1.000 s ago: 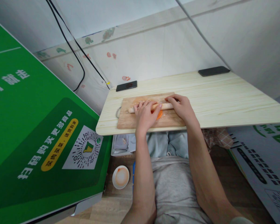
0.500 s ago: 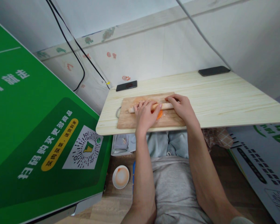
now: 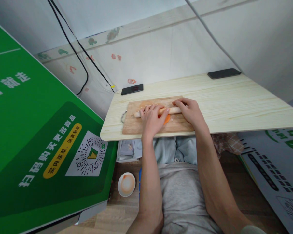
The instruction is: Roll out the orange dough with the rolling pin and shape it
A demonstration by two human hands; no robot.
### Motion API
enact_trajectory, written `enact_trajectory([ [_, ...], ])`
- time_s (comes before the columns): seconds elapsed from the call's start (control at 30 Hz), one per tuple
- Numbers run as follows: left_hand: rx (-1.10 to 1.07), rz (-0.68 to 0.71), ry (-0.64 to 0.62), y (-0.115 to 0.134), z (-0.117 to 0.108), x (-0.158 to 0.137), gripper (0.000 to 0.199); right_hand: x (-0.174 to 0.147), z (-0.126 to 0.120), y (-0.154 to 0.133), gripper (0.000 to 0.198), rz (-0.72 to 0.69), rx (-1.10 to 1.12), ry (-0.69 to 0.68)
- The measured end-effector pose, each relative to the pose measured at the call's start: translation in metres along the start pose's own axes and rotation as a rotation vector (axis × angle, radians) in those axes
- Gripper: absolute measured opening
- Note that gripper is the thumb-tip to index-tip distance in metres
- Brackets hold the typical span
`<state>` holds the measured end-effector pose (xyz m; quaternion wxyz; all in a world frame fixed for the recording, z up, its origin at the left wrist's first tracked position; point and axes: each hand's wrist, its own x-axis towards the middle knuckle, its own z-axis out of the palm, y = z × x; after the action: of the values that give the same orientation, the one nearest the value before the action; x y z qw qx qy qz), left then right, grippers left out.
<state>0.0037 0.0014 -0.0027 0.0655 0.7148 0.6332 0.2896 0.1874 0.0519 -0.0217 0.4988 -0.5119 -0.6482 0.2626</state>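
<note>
A pale wooden rolling pin (image 3: 173, 110) lies crosswise over a wooden cutting board (image 3: 134, 127). My left hand (image 3: 153, 118) rests around its left part, fingers curled over the top and thumb pointing right. On the pin's right end sits my right hand (image 3: 189, 112), its fingers bent over the wood and hiding that tip. An orange piece of dough (image 3: 167, 119) shows under and in front of the pin, just right of my left thumb. Orange smears and whitish flour-like traces mark the board.
One black phone (image 3: 132, 89) lies at the table's back left and another phone (image 3: 224, 73) at the back right. The table (image 3: 246, 107) meets the wall behind. A tall green panel (image 3: 51, 130) stands left. Below are a white bowl (image 3: 126, 184) and a white box (image 3: 128, 158).
</note>
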Motion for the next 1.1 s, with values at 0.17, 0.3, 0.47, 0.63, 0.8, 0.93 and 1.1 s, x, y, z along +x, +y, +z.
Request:
enact_trajectory([
  [0.17, 0.017, 0.002, -0.003, 0.0001, 0.0001, -0.0001, 0.029, 0.0010, 0.0004, 0.0025, 0.023, 0.003, -0.001, 0.000],
  [0.3, 0.016, -0.002, -0.007, -0.0002, 0.0005, -0.0001, 0.030, 0.0009, 0.0001, 0.0039, 0.022, 0.000, 0.002, -0.009],
  [0.47, 0.006, 0.005, -0.002, -0.0003, 0.0004, -0.0001, 0.029, 0.0004, 0.0001, 0.0025, 0.022, -0.001, 0.010, -0.003],
  [0.63, 0.012, 0.000, -0.003, -0.0005, 0.0006, -0.0006, 0.030, 0.0001, 0.0003, 0.0016, 0.022, -0.002, 0.014, 0.000],
  [0.8, 0.013, -0.004, 0.000, -0.0006, 0.0011, 0.0000, 0.028, 0.0007, 0.0003, 0.0029, 0.022, 0.002, 0.009, -0.001],
  [0.93, 0.026, -0.006, -0.008, -0.0009, 0.0015, 0.0004, 0.030, 0.0007, 0.0000, 0.0028, 0.021, 0.006, 0.003, -0.003],
  [1.1, 0.003, 0.011, 0.013, -0.0016, 0.0019, -0.0001, 0.028, -0.0003, -0.0003, 0.0010, 0.021, -0.003, 0.011, -0.001],
])
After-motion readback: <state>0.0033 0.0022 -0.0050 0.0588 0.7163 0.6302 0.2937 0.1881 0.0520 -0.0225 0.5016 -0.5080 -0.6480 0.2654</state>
